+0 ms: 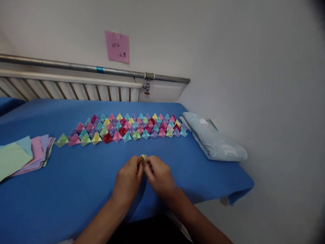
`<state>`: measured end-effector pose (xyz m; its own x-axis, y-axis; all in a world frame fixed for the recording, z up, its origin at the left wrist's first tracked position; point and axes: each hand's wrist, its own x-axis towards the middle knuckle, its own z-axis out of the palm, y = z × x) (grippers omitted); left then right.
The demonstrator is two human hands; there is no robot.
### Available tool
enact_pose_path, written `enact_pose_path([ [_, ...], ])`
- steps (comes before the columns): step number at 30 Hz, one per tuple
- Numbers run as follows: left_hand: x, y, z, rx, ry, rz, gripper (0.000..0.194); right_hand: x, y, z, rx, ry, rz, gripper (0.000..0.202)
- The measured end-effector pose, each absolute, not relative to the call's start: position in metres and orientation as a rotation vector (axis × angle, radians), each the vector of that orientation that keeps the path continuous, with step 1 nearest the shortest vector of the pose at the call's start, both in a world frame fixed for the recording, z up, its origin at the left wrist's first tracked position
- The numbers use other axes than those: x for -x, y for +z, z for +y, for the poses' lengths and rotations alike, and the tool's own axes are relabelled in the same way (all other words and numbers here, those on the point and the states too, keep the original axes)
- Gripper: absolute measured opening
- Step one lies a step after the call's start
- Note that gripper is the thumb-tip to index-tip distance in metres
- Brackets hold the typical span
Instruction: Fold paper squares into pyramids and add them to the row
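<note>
Between my fingertips is a small piece of folded yellow paper [143,158], mostly covered by the hands. My left hand [129,179] pinches it from the left side. From the right, my right hand [159,176] grips it with thumb and fingers closed. Both hands are above the blue cloth [83,179] near the table's front. Beyond them stand rows of colourful folded paper boats [117,136], in pink, green, yellow, blue, purple and red, packed close together.
A stack of coloured paper sheets [15,157] lies at the left. To the right is a folded light-blue patterned cloth [213,139]. Behind the table run a radiator [76,89] and a metal pipe [76,66], below a pink note [117,46] on the wall.
</note>
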<state>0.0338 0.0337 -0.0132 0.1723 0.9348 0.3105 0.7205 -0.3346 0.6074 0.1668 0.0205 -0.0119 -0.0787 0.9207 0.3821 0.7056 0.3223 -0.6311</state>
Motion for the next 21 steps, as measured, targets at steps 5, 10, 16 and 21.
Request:
enact_pose_path([
  [5, -0.037, -0.008, 0.034, -1.985, 1.04, 1.568, 0.012, -0.169, -0.012, 0.019, 1.466, 0.243, -1.894, 0.017],
  [10, -0.039, -0.009, 0.03, -2.13, 0.989, 1.52, 0.016, -0.169, -0.013, 0.021, 1.443, 0.335, -1.811, 0.013],
  [16, -0.041, -0.013, 0.027, -2.352, 0.91, 1.533, 0.016, -0.169, -0.016, 0.03, 1.523, 0.314, -1.818, 0.015],
  [21, -0.048, -0.012, 0.027, -2.405, 0.83, 1.626, 0.02, -0.169, -0.019, 0.035, 1.521, 0.329, -1.781, 0.012],
])
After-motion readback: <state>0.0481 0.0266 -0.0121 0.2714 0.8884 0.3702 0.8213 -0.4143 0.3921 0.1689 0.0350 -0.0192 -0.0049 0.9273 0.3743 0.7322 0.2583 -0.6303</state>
